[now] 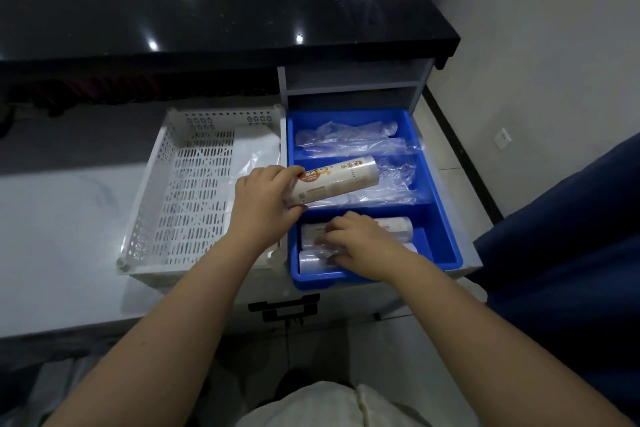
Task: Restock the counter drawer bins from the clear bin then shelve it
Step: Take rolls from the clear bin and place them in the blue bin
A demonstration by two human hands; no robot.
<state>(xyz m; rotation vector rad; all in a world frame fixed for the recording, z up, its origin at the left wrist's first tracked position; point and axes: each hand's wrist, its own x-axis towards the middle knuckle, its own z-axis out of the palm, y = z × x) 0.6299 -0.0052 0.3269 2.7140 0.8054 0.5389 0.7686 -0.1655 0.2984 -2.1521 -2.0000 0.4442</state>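
Observation:
A blue divided bin (446, 239) sits in the open counter drawer, with three compartments. My left hand (263, 198) grips a white labelled roll (343, 177) by its left end, holding it over the middle compartment. My right hand (356, 243) rests in the nearest compartment, fingers pressed on the rolls (394, 224) lying there. Loose clear plastic bags (349, 139) fill the far and middle compartments. Left of the drawer a white perforated bin (187, 198) stands on the lower counter, holding only a sheet of plastic (256, 156) at its right side.
A black glossy countertop (221, 10) runs across the back above the drawer. Grey open shelves (353, 80) sit just behind the blue bin. A dark blue object (568, 253) stands at the right. A black handle (284, 308) hangs on the cabinet front below.

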